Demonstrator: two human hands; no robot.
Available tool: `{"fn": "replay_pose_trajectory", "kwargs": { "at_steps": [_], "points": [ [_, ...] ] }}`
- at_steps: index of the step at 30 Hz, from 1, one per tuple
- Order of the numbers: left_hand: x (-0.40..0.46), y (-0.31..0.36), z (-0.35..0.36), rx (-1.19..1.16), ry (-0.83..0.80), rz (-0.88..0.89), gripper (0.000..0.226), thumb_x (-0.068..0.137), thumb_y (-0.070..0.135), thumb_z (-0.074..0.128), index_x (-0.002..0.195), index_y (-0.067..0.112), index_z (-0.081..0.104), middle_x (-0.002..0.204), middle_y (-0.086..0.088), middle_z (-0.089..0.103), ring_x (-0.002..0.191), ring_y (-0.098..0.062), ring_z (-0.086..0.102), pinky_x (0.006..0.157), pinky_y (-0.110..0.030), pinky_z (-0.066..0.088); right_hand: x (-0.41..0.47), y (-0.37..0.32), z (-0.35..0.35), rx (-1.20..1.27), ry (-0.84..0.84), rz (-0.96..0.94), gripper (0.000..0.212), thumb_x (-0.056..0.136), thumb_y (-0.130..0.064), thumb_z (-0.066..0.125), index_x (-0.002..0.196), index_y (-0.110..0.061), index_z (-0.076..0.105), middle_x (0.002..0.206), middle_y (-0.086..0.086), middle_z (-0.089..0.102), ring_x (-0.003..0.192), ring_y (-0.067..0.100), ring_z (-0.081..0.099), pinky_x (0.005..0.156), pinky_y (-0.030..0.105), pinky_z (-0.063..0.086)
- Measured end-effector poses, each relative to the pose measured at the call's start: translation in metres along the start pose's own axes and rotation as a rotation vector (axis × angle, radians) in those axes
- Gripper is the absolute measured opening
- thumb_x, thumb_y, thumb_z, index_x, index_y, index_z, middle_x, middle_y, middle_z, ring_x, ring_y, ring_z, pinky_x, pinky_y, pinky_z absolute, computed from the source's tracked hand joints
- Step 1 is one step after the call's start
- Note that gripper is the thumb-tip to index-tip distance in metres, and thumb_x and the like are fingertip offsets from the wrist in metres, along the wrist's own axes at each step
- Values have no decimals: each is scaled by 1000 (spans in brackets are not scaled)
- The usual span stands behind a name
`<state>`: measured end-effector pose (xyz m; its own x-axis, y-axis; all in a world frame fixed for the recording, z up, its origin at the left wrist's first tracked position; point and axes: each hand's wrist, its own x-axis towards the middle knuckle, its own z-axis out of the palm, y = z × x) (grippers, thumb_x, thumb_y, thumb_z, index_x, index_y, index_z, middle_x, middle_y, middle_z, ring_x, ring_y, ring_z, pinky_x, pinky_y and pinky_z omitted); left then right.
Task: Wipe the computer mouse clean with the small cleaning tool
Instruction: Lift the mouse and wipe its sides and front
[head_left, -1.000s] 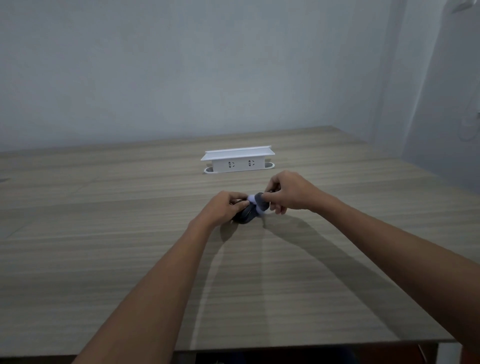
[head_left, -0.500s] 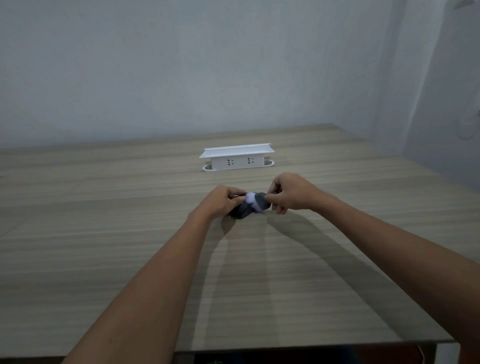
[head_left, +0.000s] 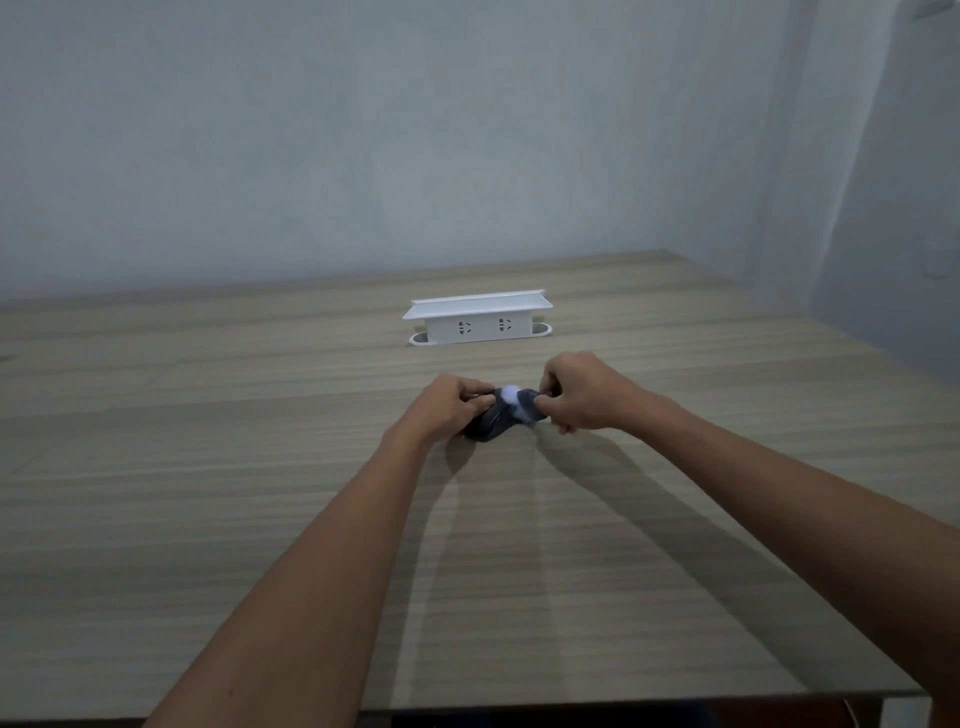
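Spanning the whole lower view, a pale wood-grain laminate table (head_left: 208, 519) backed by a grey-blue wall. Sitting at twelve o'clock from the hands, well apart from them, a white rectangular plastic socket box (head_left: 478, 325) with two outlets facing the camera. Reaching in from seven o'clock, the left hand (head_left: 449, 408), fingers curling tight around the rear of a dark rounded plastic computer mouse (head_left: 488, 423), pinning it on the tabletop. Coming in from four o'clock, the right hand (head_left: 576, 392), pinching shut on a small white-and-grey cleaning tool (head_left: 519, 402). Resting between both grips, the mouse, with the tool pressing against its upper end at two o'clock. Blurring the tool's exact shape.
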<state>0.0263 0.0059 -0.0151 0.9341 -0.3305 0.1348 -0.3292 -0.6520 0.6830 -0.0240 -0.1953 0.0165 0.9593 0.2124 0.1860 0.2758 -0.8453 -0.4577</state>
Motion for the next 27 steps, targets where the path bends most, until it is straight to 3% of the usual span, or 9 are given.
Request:
{"fn": "replay_pose_trajectory", "kwargs": {
  "at_steps": [4, 8, 13, 16, 22, 24, 27],
  "points": [
    [1, 0, 0, -39, -4, 1, 31, 96, 13, 58, 126, 8, 67, 125, -8, 69, 113, -14, 61, 96, -25, 43, -9, -16, 11, 30, -138, -87, 23, 89, -14, 60, 80, 3, 73, 66, 11, 76, 57, 21, 74, 59, 26, 60],
    [0, 0, 1, -23, 12, -7, 32, 97, 13, 57, 127, 8, 66, 127, -8, 68, 117, -18, 61, 98, -25, 43, 1, -9, 5, 14, -46, -4, 24, 89, -14, 60, 81, 3, 74, 66, 13, 76, 59, 23, 75, 62, 36, 63],
    [1, -1, 1, -25, 7, -27, 34, 97, 17, 57, 130, 12, 65, 127, -8, 68, 118, -19, 62, 102, -30, 46, 3, -5, 1, -39, 71, 77, 30, 83, -12, 56, 67, 9, 70, 60, 22, 72, 58, 33, 73, 59, 43, 62],
    [1, -1, 3, -37, 20, -42, 34, 97, 18, 57, 130, 11, 64, 128, -8, 67, 120, -21, 61, 104, -32, 45, 1, -5, 7, 106, 87, 181, 33, 85, -11, 55, 67, 10, 72, 62, 21, 73, 59, 31, 75, 61, 35, 63],
    [1, -1, 2, -35, 22, -14, 33, 97, 14, 58, 128, 8, 65, 128, -9, 68, 120, -21, 61, 103, -29, 45, -9, -13, 13, 581, -59, 346, 20, 86, -6, 66, 75, 10, 73, 80, 31, 74, 66, 34, 72, 62, 33, 64],
    [1, -1, 2, -35, 22, -24, 34, 96, 16, 59, 129, 9, 65, 128, -9, 68, 120, -20, 62, 104, -30, 45, -7, -6, 6, 609, -30, 380, 19, 85, -4, 66, 73, 9, 73, 81, 32, 74, 68, 35, 71, 65, 34, 64],
    [2, -2, 3, -45, 22, -37, 33, 96, 18, 59, 128, 11, 66, 124, -10, 69, 111, -17, 64, 101, -30, 46, -4, 1, 4, 453, 85, 398, 21, 78, -6, 68, 77, 13, 74, 66, 20, 75, 59, 29, 74, 68, 33, 64]
  ]
}}
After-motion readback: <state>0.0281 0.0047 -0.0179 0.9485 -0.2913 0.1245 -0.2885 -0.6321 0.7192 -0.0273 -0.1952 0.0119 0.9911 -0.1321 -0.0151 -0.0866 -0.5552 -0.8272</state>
